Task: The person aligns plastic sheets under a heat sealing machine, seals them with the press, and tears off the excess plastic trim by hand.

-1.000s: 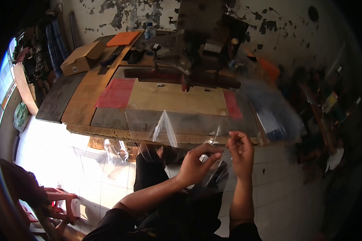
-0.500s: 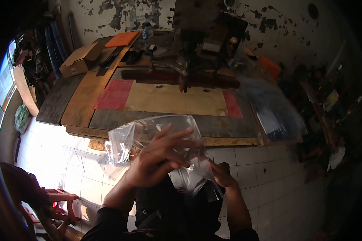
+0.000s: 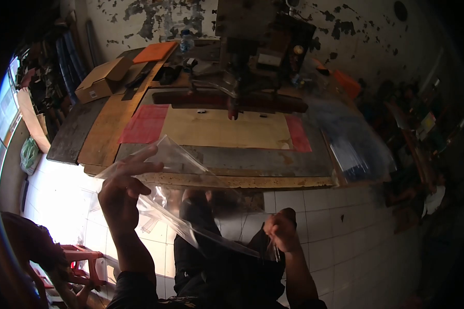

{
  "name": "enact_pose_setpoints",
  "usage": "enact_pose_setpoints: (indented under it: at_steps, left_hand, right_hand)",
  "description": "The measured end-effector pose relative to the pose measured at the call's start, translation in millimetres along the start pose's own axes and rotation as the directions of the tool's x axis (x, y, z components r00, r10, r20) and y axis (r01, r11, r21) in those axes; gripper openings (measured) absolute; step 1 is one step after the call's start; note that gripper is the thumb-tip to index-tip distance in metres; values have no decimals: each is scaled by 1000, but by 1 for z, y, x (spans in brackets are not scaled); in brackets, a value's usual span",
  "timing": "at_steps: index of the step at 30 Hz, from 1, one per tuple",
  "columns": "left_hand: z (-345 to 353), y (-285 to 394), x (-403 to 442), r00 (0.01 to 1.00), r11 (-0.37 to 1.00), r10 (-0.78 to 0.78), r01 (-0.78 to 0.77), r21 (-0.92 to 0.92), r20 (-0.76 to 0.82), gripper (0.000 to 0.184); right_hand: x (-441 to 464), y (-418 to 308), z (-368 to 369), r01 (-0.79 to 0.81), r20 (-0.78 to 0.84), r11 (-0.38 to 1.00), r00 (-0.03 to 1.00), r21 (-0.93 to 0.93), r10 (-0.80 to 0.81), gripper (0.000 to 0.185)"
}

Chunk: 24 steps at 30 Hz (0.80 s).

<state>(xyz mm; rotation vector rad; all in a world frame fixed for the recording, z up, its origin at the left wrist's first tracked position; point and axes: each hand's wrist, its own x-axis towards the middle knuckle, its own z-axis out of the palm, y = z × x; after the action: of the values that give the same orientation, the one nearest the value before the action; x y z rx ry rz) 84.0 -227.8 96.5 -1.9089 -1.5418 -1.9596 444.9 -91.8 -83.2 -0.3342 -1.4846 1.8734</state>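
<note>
A clear plastic sheet or bag (image 3: pixel 183 164) stretches across my lap and the front edge of the bench. My left hand (image 3: pixel 125 193) is raised at its left side, fingers apart and partly behind or against the film. At the other end, my right hand (image 3: pixel 282 232) is closed on a gathered corner of the plastic, low above my right knee. Beyond lies a cream sheet (image 3: pixel 224 129) with red end pieces, under the dark red bar (image 3: pixel 227 100) of a machine.
A cardboard box (image 3: pixel 100 80) and an orange pad (image 3: pixel 155 52) lie at the back left, near a water bottle (image 3: pixel 186 41). Clear plastic sheets (image 3: pixel 353 149) are stacked on the right. A red stool (image 3: pixel 82 260) stands at the lower left.
My left hand has moved left and spread the plastic out wide. My right hand stays near my right knee, now more clearly in view with the plastic corner in it.
</note>
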Motion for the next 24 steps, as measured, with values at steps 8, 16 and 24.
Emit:
enact_pose_setpoints:
  at_steps: [8,16,24]
  left_hand:
    - [18,-15,9,988,971,99,-70,229,-116,30]
    - [67,-12,11,890,767,442,-310,562,-111,20]
    - [109,-16,19,785,742,597,-618,260,165,30]
  right_hand:
    - [-26,-61,-9,-216,-83,942,976,-257,202,16]
    - [-25,-90,-18,-259,-15,569,918,-780,397,15]
    - [62,-154,60,366,202,286,858,-885,-473,59]
